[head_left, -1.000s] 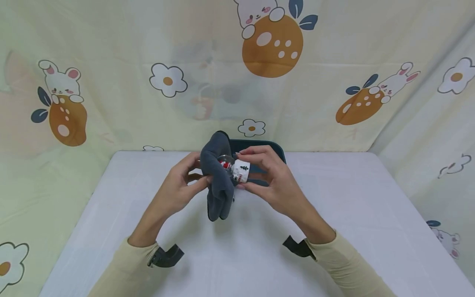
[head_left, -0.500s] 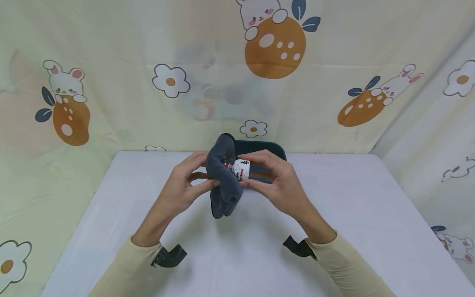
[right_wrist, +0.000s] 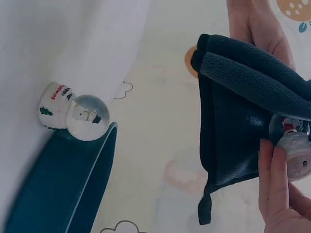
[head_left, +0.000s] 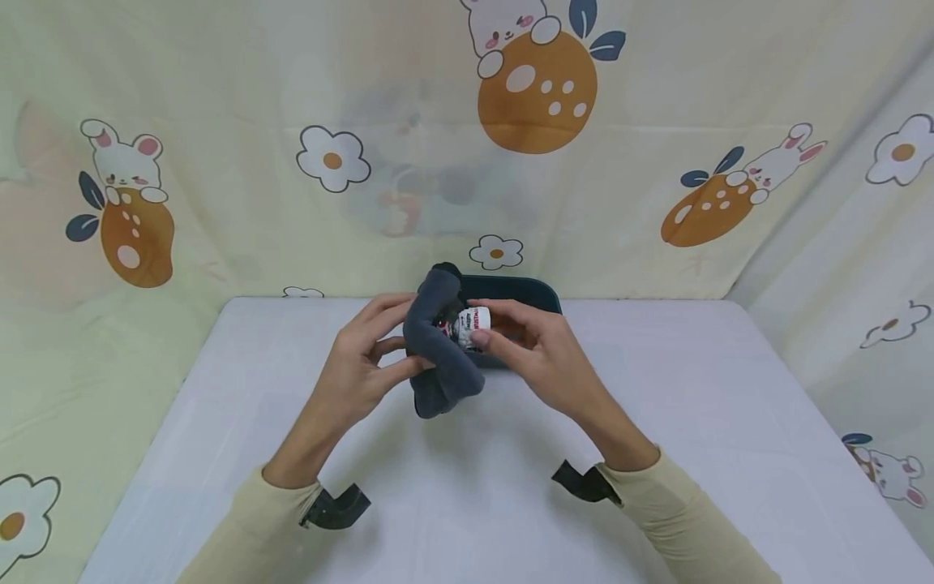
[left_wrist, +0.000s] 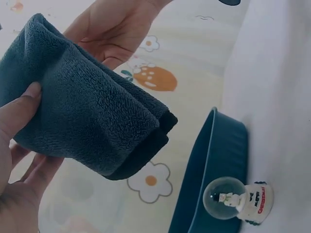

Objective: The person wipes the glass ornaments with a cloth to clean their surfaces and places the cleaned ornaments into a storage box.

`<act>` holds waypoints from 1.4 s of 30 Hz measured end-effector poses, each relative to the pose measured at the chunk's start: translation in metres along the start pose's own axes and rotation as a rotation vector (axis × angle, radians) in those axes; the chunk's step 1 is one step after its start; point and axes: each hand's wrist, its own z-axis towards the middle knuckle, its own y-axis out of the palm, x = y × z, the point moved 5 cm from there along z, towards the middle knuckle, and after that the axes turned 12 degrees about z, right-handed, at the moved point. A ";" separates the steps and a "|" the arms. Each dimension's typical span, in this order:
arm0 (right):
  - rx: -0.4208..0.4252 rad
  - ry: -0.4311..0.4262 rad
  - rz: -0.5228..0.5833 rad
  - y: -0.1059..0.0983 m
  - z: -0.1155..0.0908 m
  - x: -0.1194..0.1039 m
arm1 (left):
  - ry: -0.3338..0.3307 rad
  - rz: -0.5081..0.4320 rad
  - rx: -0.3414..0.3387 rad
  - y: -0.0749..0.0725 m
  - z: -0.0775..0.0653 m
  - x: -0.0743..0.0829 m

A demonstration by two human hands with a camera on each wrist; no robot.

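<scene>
In the head view my left hand grips a folded grey-blue towel, its thumb on the near side. A small snow globe with a white lettered base lies tilted sideways, its glass dome against the towel's folds. My right hand holds that globe by the base, thumb on the front. From the right wrist view the held globe shows a red figure inside, with part of its dome hidden by the towel. The left wrist view shows the towel hiding the held globe.
Behind the hands a dark teal basin stands at the table's back edge. Beside it is a second snow globe with a snowman inside, hidden in the head view. A patterned curtain hangs behind the white table.
The held globe has turned, bringing different lettering to the front. My right thumb has moved up onto its base. The towel has shifted slightly right and folded further around the dome.
</scene>
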 end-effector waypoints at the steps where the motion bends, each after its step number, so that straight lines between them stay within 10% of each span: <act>1: -0.002 0.028 0.017 0.000 0.000 0.001 | 0.005 0.001 0.001 0.000 0.000 0.000; 14: -0.160 0.187 0.000 0.000 -0.003 -0.005 | 0.023 -0.040 -0.047 0.001 0.000 0.000; 42: -0.125 -0.497 -0.305 0.008 -0.001 -0.015 | -0.162 -0.099 -0.117 -0.005 0.001 -0.014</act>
